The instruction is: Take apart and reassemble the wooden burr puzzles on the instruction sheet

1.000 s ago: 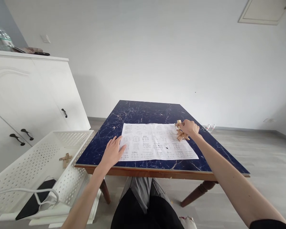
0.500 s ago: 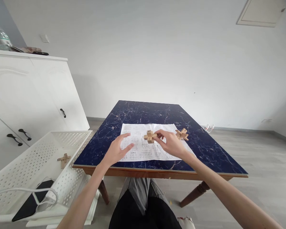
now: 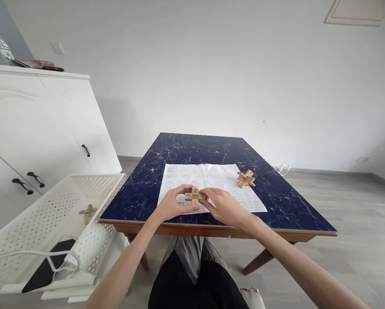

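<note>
A wooden burr puzzle (image 3: 195, 196), with dark letters on its blocks, is held above the printed sheet (image 3: 244, 201) near the table's front edge. My right hand (image 3: 223, 204) pinches its right end between thumb and fingers. From the left, my left hand (image 3: 173, 204) closes around the same puzzle, fingers at its top and thumb along its lower side. Beyond my right hand, a second wooden burr puzzle (image 3: 246, 178) rests on the right edge of the sheet.
The dark blue marbled table (image 3: 199, 148) stands before a wall. At left, a white perforated basket (image 3: 59, 195) holds another wooden cross-shaped puzzle (image 3: 88, 212), a black flat device (image 3: 49, 266) and a white cable (image 3: 22, 254). Behind it is a white cabinet (image 3: 47, 116).
My left hand has moved right and closed onto the puzzle. My right hand has brought the puzzle slightly left and nearer to me. The view has shifted a little.
</note>
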The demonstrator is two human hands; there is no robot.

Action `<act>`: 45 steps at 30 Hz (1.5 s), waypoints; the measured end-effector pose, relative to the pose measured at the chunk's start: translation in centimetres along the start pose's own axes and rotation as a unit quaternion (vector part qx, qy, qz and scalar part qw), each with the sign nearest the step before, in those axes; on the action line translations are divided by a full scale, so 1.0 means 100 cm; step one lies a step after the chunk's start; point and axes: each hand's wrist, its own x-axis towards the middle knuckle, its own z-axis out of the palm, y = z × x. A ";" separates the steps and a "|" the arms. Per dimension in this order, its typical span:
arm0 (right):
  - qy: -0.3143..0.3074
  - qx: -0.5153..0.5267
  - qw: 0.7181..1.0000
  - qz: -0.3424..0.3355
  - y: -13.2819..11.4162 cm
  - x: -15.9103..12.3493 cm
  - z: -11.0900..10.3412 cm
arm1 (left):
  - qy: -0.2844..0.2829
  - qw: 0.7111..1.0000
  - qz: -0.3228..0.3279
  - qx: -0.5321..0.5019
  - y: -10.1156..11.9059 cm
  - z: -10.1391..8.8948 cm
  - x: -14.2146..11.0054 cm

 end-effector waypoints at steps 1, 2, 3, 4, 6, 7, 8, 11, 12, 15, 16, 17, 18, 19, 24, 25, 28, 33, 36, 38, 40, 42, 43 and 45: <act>-0.008 -0.008 1.000 -0.002 0.000 0.000 0.001 | 0.004 1.000 0.001 0.001 0.001 0.001 -0.001; -0.014 -0.015 1.000 -0.002 0.000 0.001 0.002 | 0.009 1.000 0.001 0.002 0.001 0.002 -0.001; -0.019 -0.020 1.000 -0.002 0.000 0.001 0.003 | 0.013 1.000 0.001 0.003 0.002 0.003 -0.002; -0.021 -0.023 1.000 -0.001 0.000 0.002 0.004 | 0.017 1.000 0.001 0.004 0.002 0.004 -0.002; -0.020 -0.026 0.999 0.001 0.001 0.001 0.007 | 0.024 1.000 0.002 0.006 0.002 0.005 -0.003; -0.019 -0.026 0.999 0.003 0.001 0.001 0.008 | 0.027 1.000 0.003 0.006 0.002 0.005 -0.003; -0.016 -0.026 1.000 0.004 0.002 0.000 0.009 | 0.027 1.000 0.004 0.007 0.001 0.006 -0.003; -0.009 -0.023 1.000 0.009 0.002 -0.004 0.010 | 0.025 1.000 0.005 0.008 -0.001 0.005 -0.004; -0.007 -0.023 1.000 0.011 0.001 -0.006 0.010 | 0.023 1.000 0.005 0.009 -0.001 0.005 -0.005; -0.001 -0.022 1.000 0.017 -0.001 -0.009 0.009 | 0.016 1.000 0.008 0.009 -0.001 0.006 -0.005; 0.001 -0.022 1.000 0.019 -0.001 -0.009 0.008 | 0.014 1.000 0.009 0.008 -0.001 0.006 -0.005; 0.003 -0.022 1.000 0.022 -0.002 -0.010 0.007 | 0.012 1.000 0.010 0.007 0.000 0.006 -0.005; 0.005 -0.022 0.999 0.026 -0.002 -0.011 0.007 | 0.010 1.000 0.011 0.005 0.001 0.007 -0.004; 0.007 -0.023 0.999 0.029 -0.002 -0.011 0.006 | 0.009 1.000 0.011 0.004 0.003 0.007 -0.004; 0.020 -0.025 0.998 0.045 -0.002 -0.015 0.005 | 0.017 1.000 0.010 0.002 0.011 0.010 -0.003; 0.022 -0.024 0.998 0.047 -0.003 -0.016 0.005 | 0.019 1.000 0.011 -0.001 0.013 0.010 -0.002; 0.035 -0.029 0.998 0.043 -0.005 -0.019 0.003 | 0.019 1.000 0.010 -0.013 0.017 0.011 -0.001; 0.085 -0.040 0.996 0.013 -0.009 -0.023 0.000 | 0.025 0.999 0.005 -0.025 0.024 0.013 0.001; 0.122 -0.047 0.991 -0.004 -0.007 -0.025 0.000 | 0.036 0.999 -0.001 -0.030 0.032 0.017 0.003; 0.148 -0.058 0.987 -0.016 -0.006 -0.026 0.001 | 0.047 0.999 -0.004 -0.025 0.039 0.019 0.003; 0.173 -0.072 0.982 -0.031 -0.005 -0.027 0.002 | 0.059 0.998 -0.006 -0.016 0.046 0.022 0.004; 0.198 -0.079 0.976 -0.043 -0.005 -0.027 0.004 | 0.070 0.997 -0.011 -0.009 0.053 0.026 0.003; 0.211 -0.078 0.973 -0.045 -0.005 -0.028 0.004 | 0.076 0.997 -0.014 -0.004 0.056 0.028 0.002; 0.234 -0.061 0.970 -0.041 -0.006 -0.030 0.006 | 0.090 0.996 -0.018 0.008 0.062 0.031 0.000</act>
